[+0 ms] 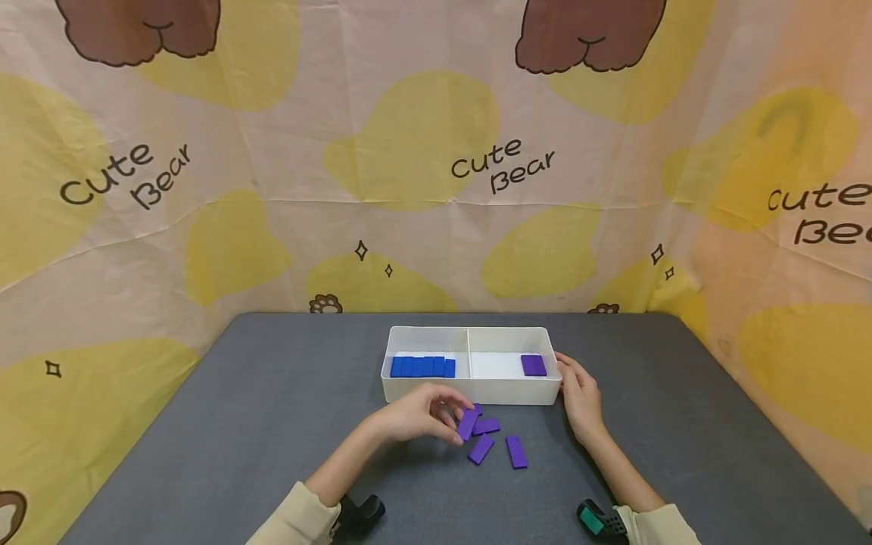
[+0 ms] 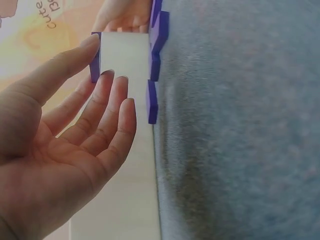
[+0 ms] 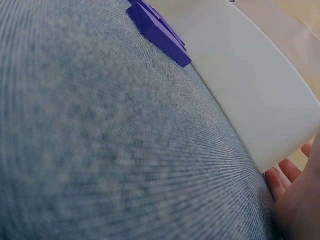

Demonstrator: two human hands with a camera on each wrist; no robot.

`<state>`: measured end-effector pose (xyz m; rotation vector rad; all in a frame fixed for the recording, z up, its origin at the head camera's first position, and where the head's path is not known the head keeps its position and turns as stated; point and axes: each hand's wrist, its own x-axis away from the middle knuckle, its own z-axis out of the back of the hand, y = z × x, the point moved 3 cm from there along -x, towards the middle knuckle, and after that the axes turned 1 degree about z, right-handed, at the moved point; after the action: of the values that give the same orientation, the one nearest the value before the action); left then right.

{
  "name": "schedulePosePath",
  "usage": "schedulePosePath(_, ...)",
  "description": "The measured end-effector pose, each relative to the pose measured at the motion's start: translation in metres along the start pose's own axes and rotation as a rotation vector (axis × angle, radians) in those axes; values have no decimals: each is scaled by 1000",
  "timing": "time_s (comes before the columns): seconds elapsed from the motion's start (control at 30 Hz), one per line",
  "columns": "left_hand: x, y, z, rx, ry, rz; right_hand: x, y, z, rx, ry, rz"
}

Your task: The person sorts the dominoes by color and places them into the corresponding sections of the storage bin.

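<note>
My left hand [image 1: 425,412] pinches a purple tile [image 1: 467,425] between thumb and fingers, in front of a white two-compartment box [image 1: 507,392]. The left wrist view shows the held tile [image 2: 95,65] upright at the fingertips, the other fingers spread loosely. My right hand [image 1: 581,397] touches the box's right end with fingers relaxed; the right wrist view shows its fingertips [image 3: 282,177] by the box's lower corner. Several loose purple tiles [image 1: 516,452] lie on the table before the box. Purple pieces [image 1: 534,365] sit at the right of the right compartment.
A row of blue tiles [image 1: 422,367] fills part of the left compartment, and a divider [image 1: 468,352] separates the two sides. The grey table [image 1: 272,424] extends around the box. Behind it hangs a patterned cloth [image 1: 409,151].
</note>
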<state>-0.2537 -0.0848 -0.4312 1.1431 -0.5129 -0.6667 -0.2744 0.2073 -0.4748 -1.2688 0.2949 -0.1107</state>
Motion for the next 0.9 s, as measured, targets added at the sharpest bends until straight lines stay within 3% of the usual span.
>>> schedulePosePath(0.4, -6, 17, 4, -88, 17, 21, 2, -1, 1, -15, -23, -6)
schedulePosePath(0.9, -21, 34, 9, -111, 30, -30, 0, 1, 0, -18, -2, -2)
